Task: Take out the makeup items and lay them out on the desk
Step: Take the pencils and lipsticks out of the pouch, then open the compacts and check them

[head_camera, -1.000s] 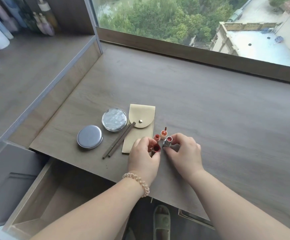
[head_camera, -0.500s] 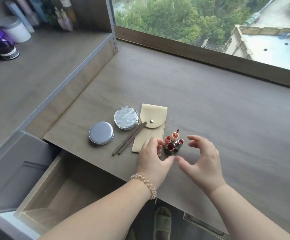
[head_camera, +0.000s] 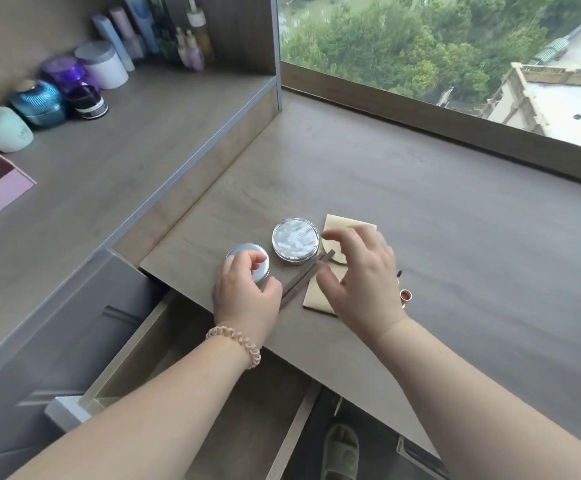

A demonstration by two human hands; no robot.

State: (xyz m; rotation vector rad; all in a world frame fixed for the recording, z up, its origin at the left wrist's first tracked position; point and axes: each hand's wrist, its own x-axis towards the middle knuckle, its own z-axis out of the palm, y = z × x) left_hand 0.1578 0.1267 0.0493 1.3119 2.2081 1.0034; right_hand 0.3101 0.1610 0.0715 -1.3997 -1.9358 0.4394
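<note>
Makeup items sit grouped at the desk (head_camera: 420,209) front edge. At nine o'clock the left hand (head_camera: 244,292) pinches the plain tin (head_camera: 259,261), likely straightening it; the right hand (head_camera: 358,282) hovers open-fingered above the pouch (head_camera: 320,299).

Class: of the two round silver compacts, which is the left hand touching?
The plain, smooth compact, nearer the drawer; the left hand rests on it. The patterned compact lies untouched.

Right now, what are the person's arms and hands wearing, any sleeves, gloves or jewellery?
Both forearms are bare, with no sleeves in view, and no gloves. The left hand has a beige spiral coil band around its wrist. The right hand and its wrist show nothing worn; no rings are visible on either hand.
</note>
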